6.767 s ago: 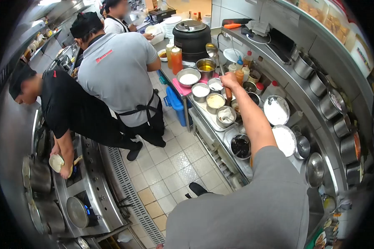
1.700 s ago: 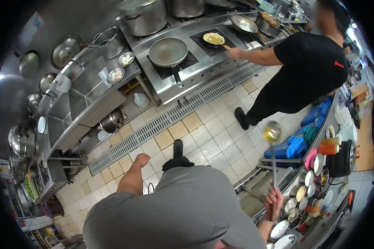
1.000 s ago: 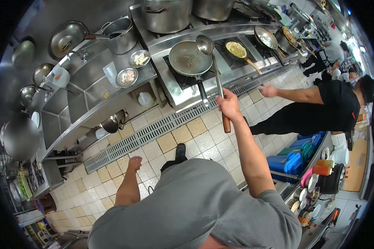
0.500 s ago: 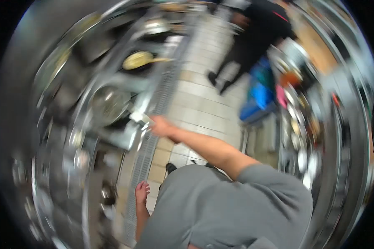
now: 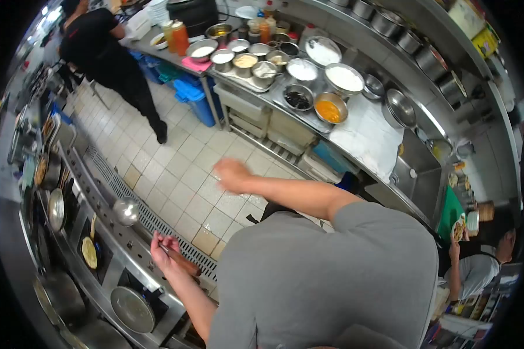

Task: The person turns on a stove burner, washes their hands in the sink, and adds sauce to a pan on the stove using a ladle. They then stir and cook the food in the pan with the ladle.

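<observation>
My left hand [image 5: 166, 251] is closed around the wooden handle [image 5: 185, 262] of a ladle beside the stove. The ladle's round metal bowl [image 5: 126, 210] points away from me, over the front of the stove. My right hand [image 5: 233, 175] is held out above the tiled floor, touching nothing that I can see; motion smears its fingers. Close to my left hand, a pan [image 5: 133, 309] rests on the stove. Beyond it a smaller pan holds something flat and yellow [image 5: 89, 252].
Along the right runs a counter with metal bowls of white powder [image 5: 343, 78] and orange liquid [image 5: 330, 109], beside a sink [image 5: 416, 168]. A person in black [image 5: 108, 55] stands at the far left; another person [image 5: 474, 273] holds a plate at the right. A blue bin [image 5: 195, 102] sits below the counter.
My view has swung toward the right-hand counter. My right hand has left the pale object it was at by the stove, and my left hand, empty before, now holds the ladle.
</observation>
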Motion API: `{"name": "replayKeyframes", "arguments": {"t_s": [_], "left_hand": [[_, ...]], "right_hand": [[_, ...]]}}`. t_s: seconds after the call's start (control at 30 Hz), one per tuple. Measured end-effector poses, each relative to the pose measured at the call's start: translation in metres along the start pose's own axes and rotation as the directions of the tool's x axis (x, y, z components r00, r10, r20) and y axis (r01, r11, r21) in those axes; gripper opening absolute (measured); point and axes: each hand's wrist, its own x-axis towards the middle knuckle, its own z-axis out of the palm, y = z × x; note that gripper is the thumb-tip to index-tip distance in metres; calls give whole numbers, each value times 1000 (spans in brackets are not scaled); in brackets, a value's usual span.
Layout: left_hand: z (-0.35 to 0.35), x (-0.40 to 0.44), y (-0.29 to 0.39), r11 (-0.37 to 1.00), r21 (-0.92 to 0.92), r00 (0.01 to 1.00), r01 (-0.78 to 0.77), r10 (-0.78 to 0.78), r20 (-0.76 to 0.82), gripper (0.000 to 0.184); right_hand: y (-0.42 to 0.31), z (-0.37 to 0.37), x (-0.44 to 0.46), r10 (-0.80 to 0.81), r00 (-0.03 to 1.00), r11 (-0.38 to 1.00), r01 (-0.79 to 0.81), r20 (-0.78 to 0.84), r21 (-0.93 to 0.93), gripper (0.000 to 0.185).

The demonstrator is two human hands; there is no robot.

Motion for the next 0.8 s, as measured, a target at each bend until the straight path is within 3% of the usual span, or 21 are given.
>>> {"name": "replayKeyframes", "arguments": {"t_s": [0.03,0.07,0.1,0.13,0.17,0.2,0.23,0.27,0.3,0.33,0.37,0.43,0.47,0.5,0.57,0.6,0.63,0.67,0.7,0.73,0.8], "left_hand": [[0,9,-9,996,75,998,52,-53,14,13],[6,6,-21,987,146,998,64,-62,-14,13],[11,3,-40,976,207,998,64,-59,-27,13],[3,7,-52,967,208,989,145,-138,-49,12],[-5,12,-66,952,209,974,226,-214,-79,13],[0,10,-80,938,180,953,294,-276,-123,13],[5,5,-91,918,156,925,364,-337,-176,13],[5,6,-102,897,190,914,399,-373,-162,12],[10,10,-113,875,219,901,431,-406,-150,12],[20,18,-122,873,231,902,430,-409,-136,12],[31,25,-135,864,226,890,451,-413,-194,11],[64,33,-159,860,221,880,461,-411,-237,11],[89,32,-172,888,272,924,371,-325,-200,11],[118,25,-183,907,317,958,277,-236,-163,13],[160,24,-201,939,301,985,169,-150,-84,17],[168,37,-206,946,267,979,184,-153,-134,17],[173,49,-208,957,222,971,189,-149,-188,17],[182,56,-205,964,113,956,241,-216,-197,17],[189,62,-203,977,71,963,199,-181,-199,17],[192,64,-203,965,104,960,240,-220,-172,18],[186,65,-205,942,156,952,298,-281,-124,17]], "right_hand": [[46,-29,-15,79,997,997,-79,21,2,29],[93,-50,-29,267,949,929,-300,169,218,34],[125,-86,-42,461,877,850,-480,134,219,37],[146,-129,-58,504,862,839,-475,-50,264,34],[150,-198,-63,559,813,828,-536,-161,164,31],[194,-243,-68,506,789,863,-454,-349,223,27],[218,-306,-71,470,703,869,-473,-533,144,24],[234,-379,-77,523,666,808,-587,-532,60,21],[231,-450,-75,145,659,906,-388,-738,-169,21],[229,-511,-74,189,603,847,-499,-775,-182,22],[252,-568,-73,108,609,723,-590,-785,-359,23],[319,-672,-67,208,644,520,-711,-737,-474,22],[351,-713,-58,397,626,370,-779,-671,-507,23],[363,-729,-54,387,624,371,-780,-679,-505,23],[384,-750,-31,755,455,205,-847,-472,-490,23],[392,-752,-23,823,437,197,-818,-363,-540,27],[435,-763,-19,862,416,99,-697,-289,-710,34],[440,-760,-19,878,394,115,-725,-272,-679,37],[473,-763,-19,869,437,120,-639,-230,-760,40],[490,-767,-22,890,389,136,-722,-236,-678,41],[497,-765,-26,871,445,219,-729,-207,-649,41]]}}
